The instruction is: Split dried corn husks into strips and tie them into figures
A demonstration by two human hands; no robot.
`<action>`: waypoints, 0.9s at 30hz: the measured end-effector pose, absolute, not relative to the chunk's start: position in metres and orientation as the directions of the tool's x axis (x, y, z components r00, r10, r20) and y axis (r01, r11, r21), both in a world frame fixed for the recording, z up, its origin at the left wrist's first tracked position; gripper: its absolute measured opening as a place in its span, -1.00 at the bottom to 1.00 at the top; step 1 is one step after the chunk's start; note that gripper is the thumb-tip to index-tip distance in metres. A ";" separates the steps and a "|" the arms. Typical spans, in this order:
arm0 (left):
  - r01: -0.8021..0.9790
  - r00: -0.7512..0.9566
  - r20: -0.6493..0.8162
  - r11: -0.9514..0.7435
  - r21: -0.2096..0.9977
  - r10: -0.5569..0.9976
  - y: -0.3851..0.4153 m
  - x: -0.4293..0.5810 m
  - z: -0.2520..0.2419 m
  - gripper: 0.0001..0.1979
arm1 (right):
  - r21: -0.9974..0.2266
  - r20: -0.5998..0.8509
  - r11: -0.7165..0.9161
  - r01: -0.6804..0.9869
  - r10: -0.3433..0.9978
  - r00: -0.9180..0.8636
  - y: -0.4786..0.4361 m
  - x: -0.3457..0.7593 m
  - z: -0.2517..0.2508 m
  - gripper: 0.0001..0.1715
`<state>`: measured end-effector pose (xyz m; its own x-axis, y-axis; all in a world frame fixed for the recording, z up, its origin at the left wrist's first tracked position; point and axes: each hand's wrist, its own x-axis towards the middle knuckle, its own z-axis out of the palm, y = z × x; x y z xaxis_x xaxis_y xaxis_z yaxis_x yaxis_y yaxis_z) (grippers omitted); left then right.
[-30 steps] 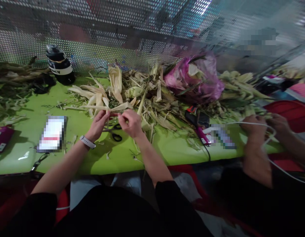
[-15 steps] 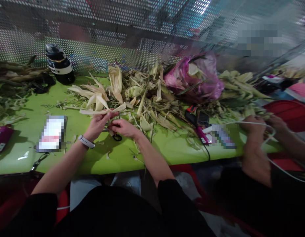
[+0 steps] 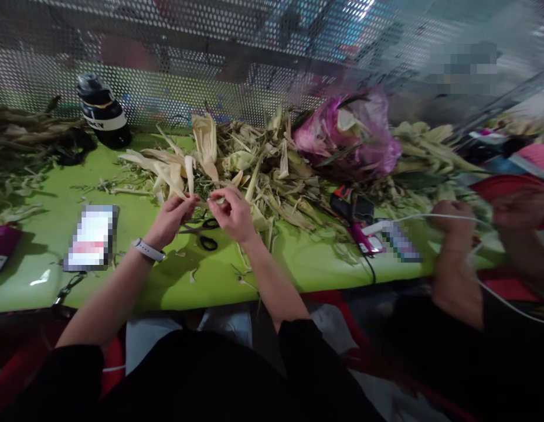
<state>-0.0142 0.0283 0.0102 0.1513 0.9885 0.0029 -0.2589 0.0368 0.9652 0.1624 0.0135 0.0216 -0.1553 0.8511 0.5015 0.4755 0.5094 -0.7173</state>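
My left hand (image 3: 172, 220), with a white band at its wrist, pinches pale corn husk strips (image 3: 189, 176) that stick up and fan out beyond the fingertips. To its right, the fingers of my right hand (image 3: 233, 215) are pinched at the end of a thin husk strip that stretches between both hands. Black-handled scissors (image 3: 207, 241) lie on the green table (image 3: 166, 287) just below the hands. Behind them spreads a heap of dry corn husks (image 3: 293, 199), with one large cupped husk (image 3: 204, 140) standing up in it.
A dark bottle (image 3: 105, 117) stands at the back left. A phone (image 3: 91, 237) lies left of my arm. On the right are a pink plastic bag (image 3: 346, 138), a power bank (image 3: 369, 239) with a white cable, another phone (image 3: 403, 241), and a co-worker's hands (image 3: 452, 217).
My right hand has moved right and up, away from my left hand, uncovering the scissors. The husk strip that lay crosswise over my left fingers now points upward. The co-worker's hands have moved apart.
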 end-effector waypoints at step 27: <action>0.070 0.418 -0.027 -0.002 0.998 0.908 0.019 -0.014 0.017 -0.60 | -0.934 0.302 0.332 0.135 0.931 -0.203 0.031 0.167 0.016 -0.62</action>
